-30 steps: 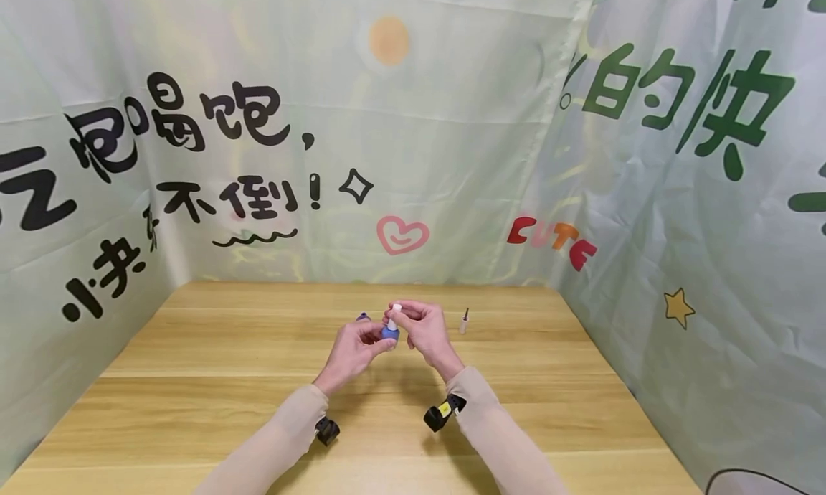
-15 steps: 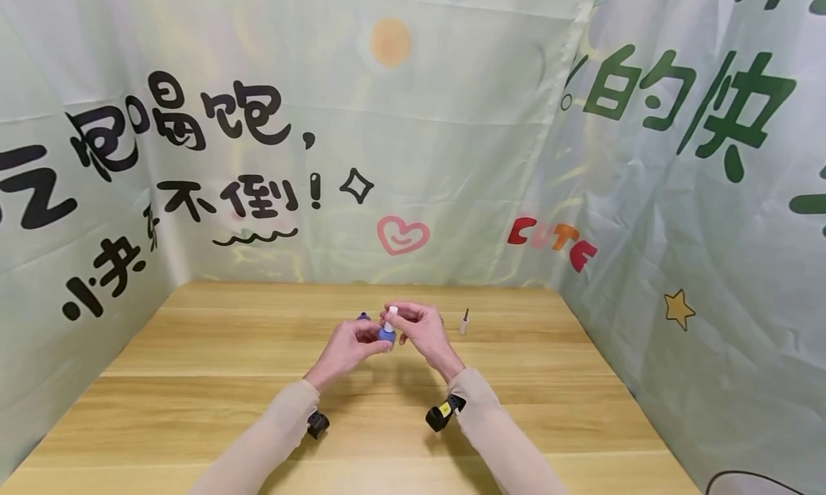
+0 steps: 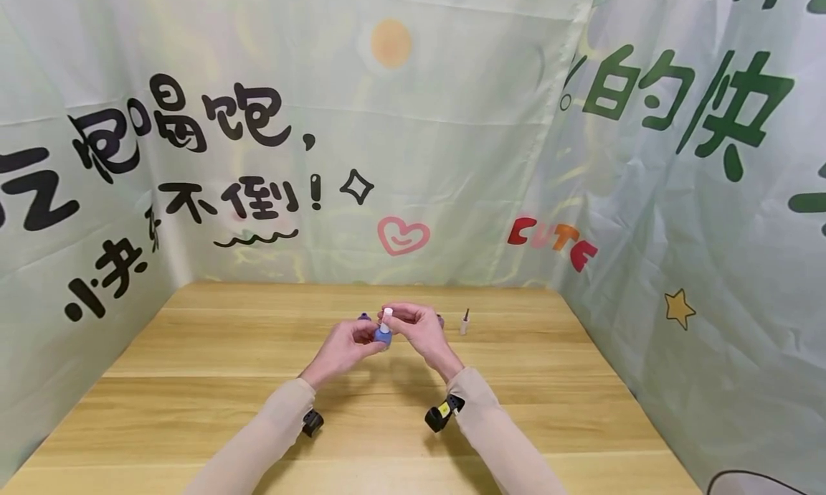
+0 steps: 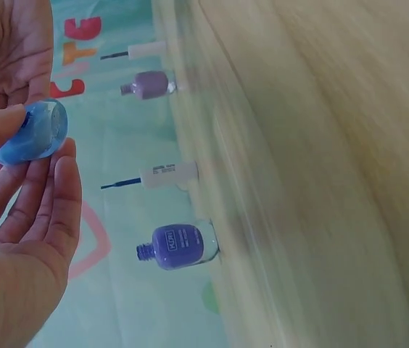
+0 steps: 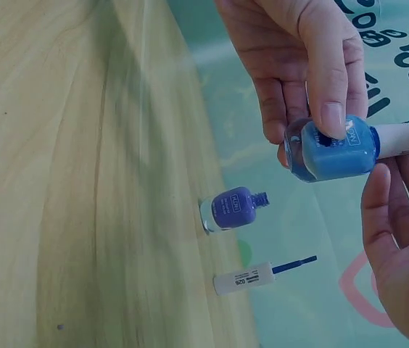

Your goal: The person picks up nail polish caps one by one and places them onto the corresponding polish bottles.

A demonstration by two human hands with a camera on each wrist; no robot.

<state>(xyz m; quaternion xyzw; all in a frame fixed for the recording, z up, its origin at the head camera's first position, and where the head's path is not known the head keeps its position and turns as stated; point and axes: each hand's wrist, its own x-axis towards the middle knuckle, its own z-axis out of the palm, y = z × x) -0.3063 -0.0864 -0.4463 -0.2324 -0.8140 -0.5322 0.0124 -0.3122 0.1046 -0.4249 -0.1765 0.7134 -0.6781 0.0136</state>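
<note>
A small bottle of blue nail polish (image 5: 342,148) is gripped in my left hand (image 3: 340,348), its thumb pressed on the label side. My right hand (image 3: 422,333) pinches the white cap (image 5: 399,139), which sits at the bottle's neck. In the head view the bottle tilts a little, held above the table with the cap up. Behind the hands stands an uncapped bottle of purple nail polish (image 4: 183,246). Beside it a white brush cap (image 4: 168,174) rests upright, dark brush pointing up.
Farther right stand an uncapped lilac nail polish bottle (image 4: 150,85), mostly hidden by the right hand in the head view, and a second white brush cap (image 3: 464,325). The wooden table (image 3: 413,437) meets printed fabric walls (image 3: 452,158) at its back and sides.
Both hands' fingers and the blue nail polish bottle have shifted slightly left, the left wrist most. The lilac bottle shows a little more beside the right hand. The grips look the same.
</note>
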